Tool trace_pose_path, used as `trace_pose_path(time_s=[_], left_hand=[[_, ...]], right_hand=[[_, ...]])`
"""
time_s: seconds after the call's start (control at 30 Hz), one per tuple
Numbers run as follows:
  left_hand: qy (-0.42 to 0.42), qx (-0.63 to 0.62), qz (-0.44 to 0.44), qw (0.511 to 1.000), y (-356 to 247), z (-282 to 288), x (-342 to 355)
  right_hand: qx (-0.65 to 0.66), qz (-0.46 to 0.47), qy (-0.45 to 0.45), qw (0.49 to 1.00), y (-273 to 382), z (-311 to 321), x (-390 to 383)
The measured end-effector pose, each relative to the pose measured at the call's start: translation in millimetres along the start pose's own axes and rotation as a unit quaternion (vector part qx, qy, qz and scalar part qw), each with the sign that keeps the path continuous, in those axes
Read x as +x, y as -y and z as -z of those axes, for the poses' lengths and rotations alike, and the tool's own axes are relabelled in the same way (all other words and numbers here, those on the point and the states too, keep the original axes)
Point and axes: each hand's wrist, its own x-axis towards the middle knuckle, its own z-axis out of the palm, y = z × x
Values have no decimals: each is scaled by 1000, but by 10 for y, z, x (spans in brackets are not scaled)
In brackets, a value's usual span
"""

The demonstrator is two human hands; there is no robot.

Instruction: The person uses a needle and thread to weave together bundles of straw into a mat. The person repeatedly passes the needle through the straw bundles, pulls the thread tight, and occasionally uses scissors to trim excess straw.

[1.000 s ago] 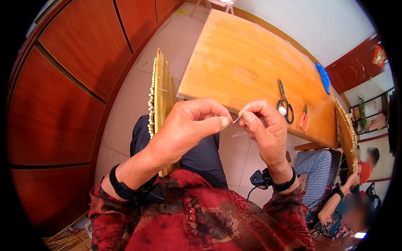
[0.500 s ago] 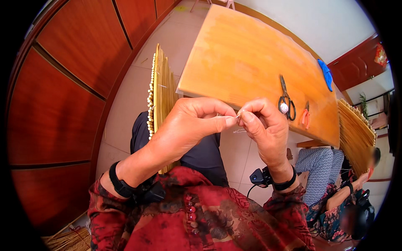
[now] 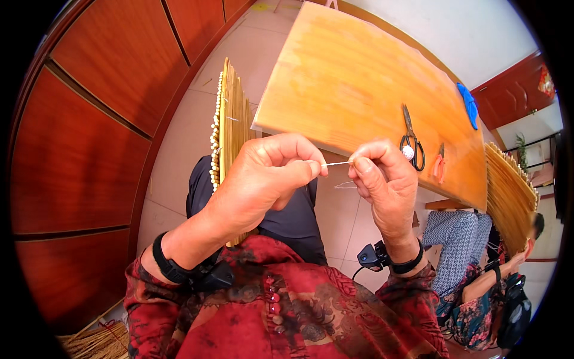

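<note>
A short span of white thread (image 3: 337, 163) is stretched between my two hands, above my lap and just off the near edge of the table. My left hand (image 3: 272, 173) pinches one end between thumb and forefinger. The other end sits in the pinch of my right hand (image 3: 385, 179), and a loose loop of thread hangs below those fingers. Left of my left hand, a bound bundle of thin straw-coloured stalks (image 3: 234, 113) stands on edge against my leg, its pale knobbed ends facing left.
On the wooden table (image 3: 335, 78) lie black-handled scissors (image 3: 411, 140) with a white thread ball (image 3: 408, 152), orange-handled pliers (image 3: 439, 164) and a blue cloth (image 3: 467, 106). A co-worker's arm (image 3: 490, 280) is at right beside another stalk bundle (image 3: 508, 191). Red-brown cabinets (image 3: 78, 155) line the left.
My hands have moved slightly apart, the right one to the right, and the thread between them is now drawn out straight. Both pinches are still closed.
</note>
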Motion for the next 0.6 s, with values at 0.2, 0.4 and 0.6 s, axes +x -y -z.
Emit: trace_pose_path(time_s=[0.2, 0.4, 0.6], left_hand=[[-17, 46, 18, 999, -55, -56, 2], [-2, 54, -22, 998, -11, -58, -2], [-18, 78, -28, 996, 20, -11, 1]], right_hand=[[7, 5, 3, 1000, -18, -16, 7], [-15, 35, 15, 999, -24, -15, 8], [-25, 42, -10, 999, -85, -28, -4]])
